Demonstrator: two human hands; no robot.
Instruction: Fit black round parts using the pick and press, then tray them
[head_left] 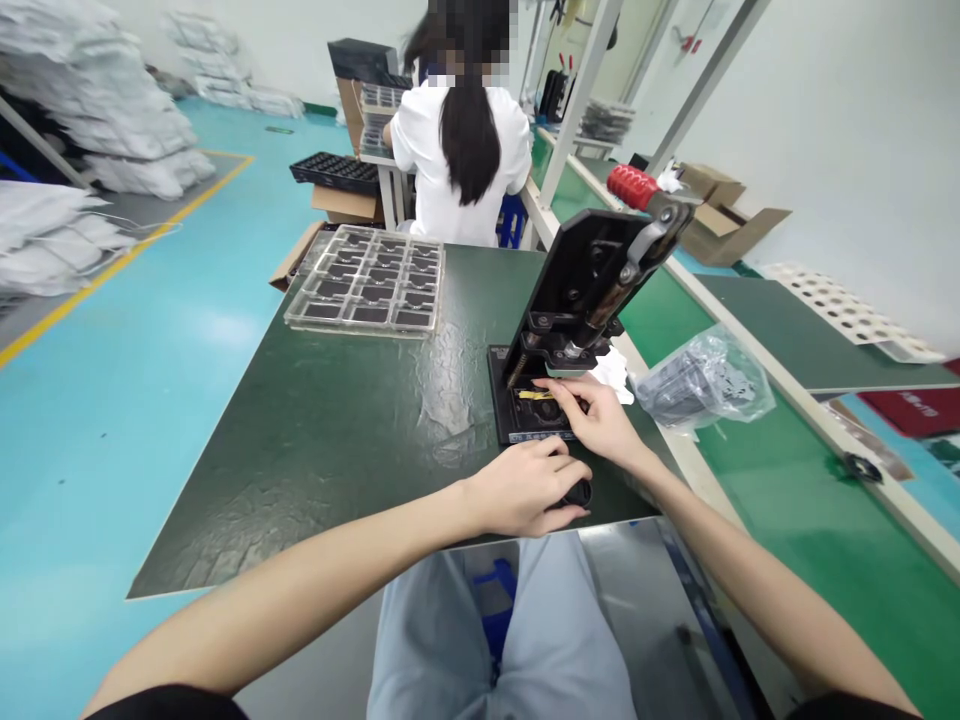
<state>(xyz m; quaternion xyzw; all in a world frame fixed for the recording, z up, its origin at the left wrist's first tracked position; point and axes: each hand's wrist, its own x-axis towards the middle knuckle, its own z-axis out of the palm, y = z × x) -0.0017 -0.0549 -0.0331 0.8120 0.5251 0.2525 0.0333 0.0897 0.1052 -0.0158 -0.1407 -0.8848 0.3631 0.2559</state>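
Observation:
My left hand (pixel 529 490) rests near the table's front edge, its fingers curled round a small black rounded part (pixel 580 493), most of which is hidden. Just beyond it, my right hand (pixel 604 420) reaches in under the head of a black hand press (pixel 577 290) with a red grip. The right thumb and fingertip come close together over the black fixture on the press base (pixel 501 400). Whatever lies between them is too small to make out. A yellow strip (pixel 534 395) shows on the fixture beside those fingertips.
A clear compartment tray (pixel 367 280) holding dark flat pieces sits at the table's far left. Right of the press lies a plastic bag (pixel 705 380) of dark parts, beside a green conveyor (pixel 810 470). A person (pixel 465 150) in a white shirt sits ahead, back turned.

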